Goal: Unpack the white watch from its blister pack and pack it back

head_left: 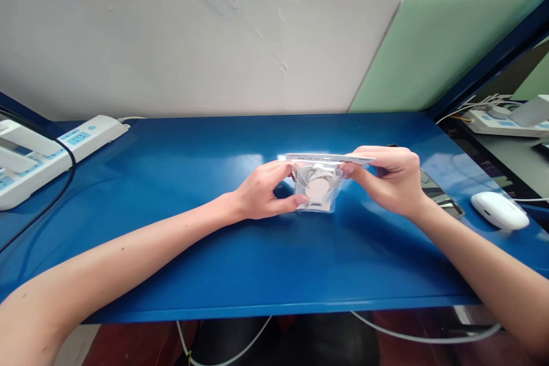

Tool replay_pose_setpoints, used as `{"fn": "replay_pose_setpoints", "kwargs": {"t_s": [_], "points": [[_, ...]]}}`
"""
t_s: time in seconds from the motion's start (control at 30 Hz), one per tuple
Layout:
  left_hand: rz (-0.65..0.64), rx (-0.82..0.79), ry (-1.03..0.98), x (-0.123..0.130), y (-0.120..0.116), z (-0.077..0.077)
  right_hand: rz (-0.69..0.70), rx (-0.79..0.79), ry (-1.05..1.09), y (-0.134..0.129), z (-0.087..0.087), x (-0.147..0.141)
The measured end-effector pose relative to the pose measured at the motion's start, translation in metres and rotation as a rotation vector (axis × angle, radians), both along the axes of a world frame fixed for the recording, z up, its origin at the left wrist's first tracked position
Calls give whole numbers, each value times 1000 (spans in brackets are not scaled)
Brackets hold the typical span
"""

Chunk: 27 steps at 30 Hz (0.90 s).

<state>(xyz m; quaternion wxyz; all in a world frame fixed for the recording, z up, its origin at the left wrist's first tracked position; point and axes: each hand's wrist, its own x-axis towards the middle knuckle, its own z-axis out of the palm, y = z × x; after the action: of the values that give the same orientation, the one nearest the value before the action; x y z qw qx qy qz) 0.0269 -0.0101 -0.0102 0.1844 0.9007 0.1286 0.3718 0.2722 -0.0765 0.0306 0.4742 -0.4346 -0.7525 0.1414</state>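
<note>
Between my two hands, above the blue table, is a small clear plastic bag (328,203). Inside it I see a round whitish disc (317,189) and a bead chain (300,178). Along its top runs a flat white card strip (328,157), seen nearly edge-on. My left hand (272,190) pinches the bag's left side, its thumb over the lower left front. My right hand (388,177) grips the right end of the card strip between thumb and bent fingers. What the fingers do behind the bag is hidden.
A white power strip (95,131) lies at the left with a black cable (71,168) beside it. On the right are a dark flat phone-like object (441,194), partly behind my right hand, and a white rounded case (500,210). The blue table (257,274) meets a pale wall panel.
</note>
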Motion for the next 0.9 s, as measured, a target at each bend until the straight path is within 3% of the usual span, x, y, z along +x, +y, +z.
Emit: {"fn": "replay_pose_setpoints", "kwargs": {"t_s": [0.43, 0.9], "points": [[135, -217, 41, 6, -3, 6, -67, -63, -59, 6, -10, 1], [46, -465, 54, 4, 1, 12, -54, -83, -59, 6, -14, 2]]}}
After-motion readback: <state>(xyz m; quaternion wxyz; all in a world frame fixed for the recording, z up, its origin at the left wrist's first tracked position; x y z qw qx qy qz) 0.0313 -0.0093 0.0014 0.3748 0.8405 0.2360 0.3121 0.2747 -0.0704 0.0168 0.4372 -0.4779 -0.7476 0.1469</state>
